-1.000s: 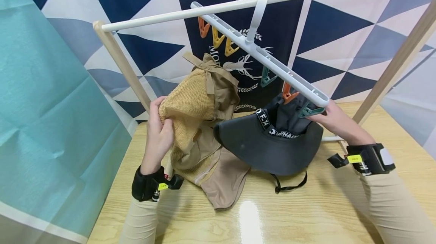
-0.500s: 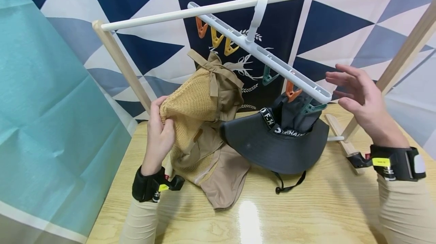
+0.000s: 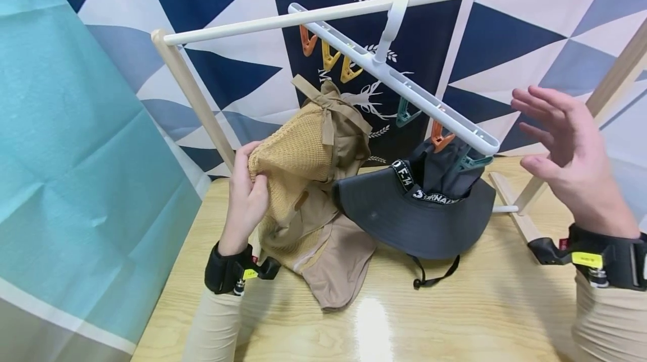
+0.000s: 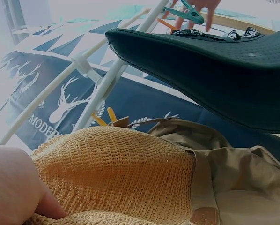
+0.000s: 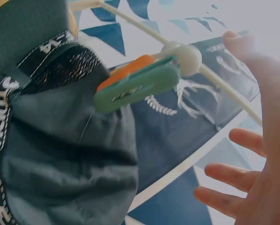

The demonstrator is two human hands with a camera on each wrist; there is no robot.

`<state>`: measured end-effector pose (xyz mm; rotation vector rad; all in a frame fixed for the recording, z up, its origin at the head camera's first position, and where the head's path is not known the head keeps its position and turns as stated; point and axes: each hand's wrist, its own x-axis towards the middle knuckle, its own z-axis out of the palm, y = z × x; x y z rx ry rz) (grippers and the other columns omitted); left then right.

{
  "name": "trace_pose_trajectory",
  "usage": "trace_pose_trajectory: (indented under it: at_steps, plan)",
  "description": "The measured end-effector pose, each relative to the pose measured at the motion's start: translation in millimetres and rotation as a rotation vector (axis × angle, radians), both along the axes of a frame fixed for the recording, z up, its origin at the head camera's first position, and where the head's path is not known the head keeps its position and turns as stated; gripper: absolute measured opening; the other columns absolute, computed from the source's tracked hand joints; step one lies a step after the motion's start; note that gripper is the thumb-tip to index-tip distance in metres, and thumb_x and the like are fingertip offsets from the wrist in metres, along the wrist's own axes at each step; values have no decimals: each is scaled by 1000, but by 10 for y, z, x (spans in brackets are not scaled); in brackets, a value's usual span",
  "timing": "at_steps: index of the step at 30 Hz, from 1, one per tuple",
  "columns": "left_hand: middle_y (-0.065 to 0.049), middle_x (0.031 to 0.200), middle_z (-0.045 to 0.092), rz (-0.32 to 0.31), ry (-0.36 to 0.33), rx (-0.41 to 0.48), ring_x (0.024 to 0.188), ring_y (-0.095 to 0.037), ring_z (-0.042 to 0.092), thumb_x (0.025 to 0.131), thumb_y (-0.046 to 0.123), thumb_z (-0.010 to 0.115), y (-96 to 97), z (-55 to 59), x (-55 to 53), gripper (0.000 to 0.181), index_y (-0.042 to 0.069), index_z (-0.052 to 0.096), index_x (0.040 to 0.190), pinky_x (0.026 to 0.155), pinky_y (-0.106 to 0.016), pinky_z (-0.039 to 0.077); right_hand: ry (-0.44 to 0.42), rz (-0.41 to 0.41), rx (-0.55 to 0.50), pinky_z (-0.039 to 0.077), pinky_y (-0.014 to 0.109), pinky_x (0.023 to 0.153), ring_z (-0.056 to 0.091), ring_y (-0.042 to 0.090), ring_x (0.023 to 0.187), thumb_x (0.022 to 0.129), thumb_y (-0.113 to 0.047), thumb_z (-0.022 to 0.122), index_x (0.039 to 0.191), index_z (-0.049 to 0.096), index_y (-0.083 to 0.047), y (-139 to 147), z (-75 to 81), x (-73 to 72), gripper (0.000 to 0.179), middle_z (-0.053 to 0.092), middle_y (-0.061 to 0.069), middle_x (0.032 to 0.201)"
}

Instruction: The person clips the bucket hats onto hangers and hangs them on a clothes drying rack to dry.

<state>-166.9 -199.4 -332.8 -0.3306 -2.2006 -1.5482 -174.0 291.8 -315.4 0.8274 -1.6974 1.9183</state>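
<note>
My left hand (image 3: 246, 196) pinches the woven brim of a tan sun hat (image 3: 298, 146), thumb in front. A fabric bow and brown cloth belong to that hat, and its lower part lies on the table. To the right, a dark grey wide-brimmed hat (image 3: 414, 216) hangs from an orange clip (image 3: 441, 137) and a green clip (image 3: 472, 163) at the near end of a pale clip hanger (image 3: 389, 73). Apart from hat and clips, my right hand (image 3: 576, 154) is raised with its fingers spread. In the right wrist view the green clip (image 5: 137, 86) sits at the dark hat's crown (image 5: 74, 150).
The hanger hooks over a white rail (image 3: 242, 26) on wooden posts (image 3: 194, 95). Free clips, among them a yellow clip (image 3: 349, 70), hang along its far half. A chin cord (image 3: 437, 280) dangles to the wooden table (image 3: 434, 322). Patterned cloth (image 3: 510, 36) stands behind.
My right hand has let go at the green clip and moved right, its fingers spreading. The left hand keeps its hold on the tan hat. The view has shifted slightly.
</note>
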Motion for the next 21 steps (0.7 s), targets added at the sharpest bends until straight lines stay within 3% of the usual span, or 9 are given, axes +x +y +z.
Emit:
trace_pose_trajectory:
  at_steps: [3, 6, 10, 13, 15, 17, 21]
  plan:
    - [-18, 161, 60, -6, -5, 1, 137, -31, 64, 105, -10, 41, -1, -9, -2, 56, 4, 50, 159, 108, -34, 51, 79, 7, -12, 44, 19, 124, 53, 26, 157, 78, 12, 92, 159, 52, 6, -113, 143, 77, 90, 62, 14, 166]
    - [-18, 161, 60, -6, -5, 9, 138, -30, 63, 104, -10, 41, -7, -20, 0, 57, 4, 50, 158, 111, -35, 49, 153, 7, 32, 30, 27, 138, 50, 26, 160, 71, 6, 102, 153, 55, 9, -278, 390, 182, 95, 62, 14, 165]
    - [-17, 161, 58, -12, -1, 16, 140, -29, 61, 104, -11, 40, -15, -35, -9, 57, 3, 50, 158, 114, -40, 48, 289, -22, 245, 20, 36, 145, 45, 27, 165, 72, -29, 111, 150, 55, 15, -445, 708, 248, 105, 58, 17, 169]
    - [-18, 162, 57, -15, 4, 9, 141, -30, 61, 103, -11, 40, -9, -38, -16, 57, 3, 50, 158, 115, -43, 48, 410, -132, 498, 29, 30, 142, 43, 26, 168, 79, -61, 99, 151, 57, 14, -541, 880, 256, 112, 54, 18, 173]
    - [-18, 163, 57, -13, 6, 2, 142, -31, 61, 103, -11, 40, -8, -41, -22, 58, 2, 50, 158, 115, -44, 48, 485, -197, 628, 32, 27, 140, 42, 25, 169, 84, -74, 89, 150, 59, 13, -630, 962, 270, 113, 53, 19, 173]
    - [-18, 163, 57, -12, 8, 0, 142, -31, 61, 102, -12, 40, 1, -37, -23, 58, 2, 50, 158, 115, -44, 48, 542, -214, 680, 32, 28, 140, 42, 27, 170, 87, -77, 84, 148, 63, 12, -720, 1000, 270, 110, 55, 21, 171]
    - [-17, 164, 56, -22, 3, 5, 144, -31, 59, 103, -11, 39, 19, -28, -28, 57, 2, 50, 157, 118, -47, 48, 619, -165, 659, 34, 33, 141, 45, 30, 168, 91, -72, 84, 142, 67, 11, -891, 984, 255, 99, 60, 24, 166]
